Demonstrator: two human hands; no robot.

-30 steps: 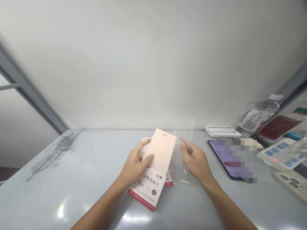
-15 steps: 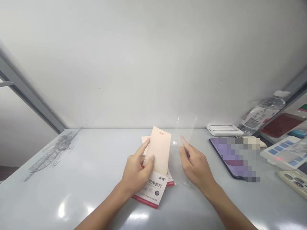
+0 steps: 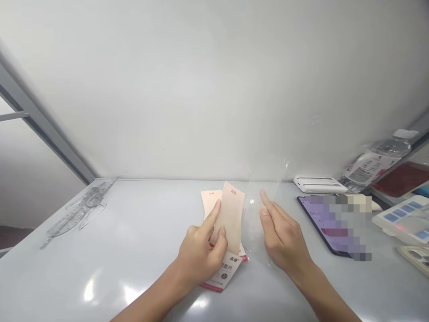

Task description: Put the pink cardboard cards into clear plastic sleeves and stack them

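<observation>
My left hand (image 3: pixel 203 252) is closed on a flat pale-pink card packet (image 3: pixel 231 214), thumb on its face and index finger stretched along it. The packet's lower end has a white label with dark print and a red edge. Behind it lies a similar packet (image 3: pixel 210 201), partly covered. My right hand (image 3: pixel 284 237) is closed on a clear plastic bag (image 3: pixel 253 232), pinching it between thumb and fingers just right of the packet. The bag's outline is faint, showing mainly as glints.
To the right lie a phone (image 3: pixel 321 223), a white device (image 3: pixel 318 184), a tilted water bottle (image 3: pixel 375 163), a plastic case with blue labels (image 3: pixel 402 212) and another phone (image 3: pixel 417 259). A grey drawing (image 3: pixel 80 210) marks the table's left side. A wall (image 3: pixel 201 89) rises behind.
The view has shifted slightly, moving everything to the right. My left hand and its packet have moved a little right, and more of the packet behind shows. Both hands keep their hold.
</observation>
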